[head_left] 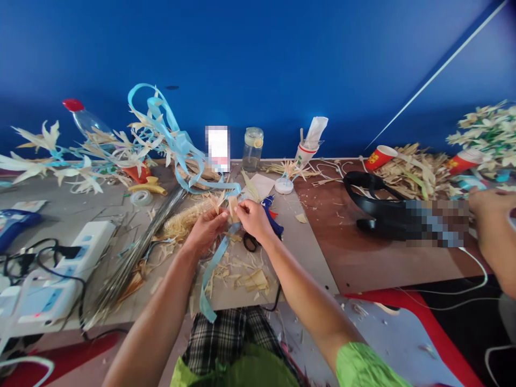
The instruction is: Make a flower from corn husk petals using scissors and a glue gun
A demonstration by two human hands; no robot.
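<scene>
My left hand is closed in a pinch on a bundle of pale dried husk petals, whose tips poke up above the fingers. Close beside it, my right hand pinches a tan husk strip between thumb and fingertips. Both hands hover over the table, almost touching. A light blue ribbon hangs below them toward the table's front edge. Under my right wrist lie black-handled scissors, and a blue tool, perhaps a glue gun, is partly hidden behind that hand.
On the left lie thin metal wires, a white power strip and husk flowers. A glass jar and a paper cup stand at the back. Rightward are a black headset-like device and another person's hand.
</scene>
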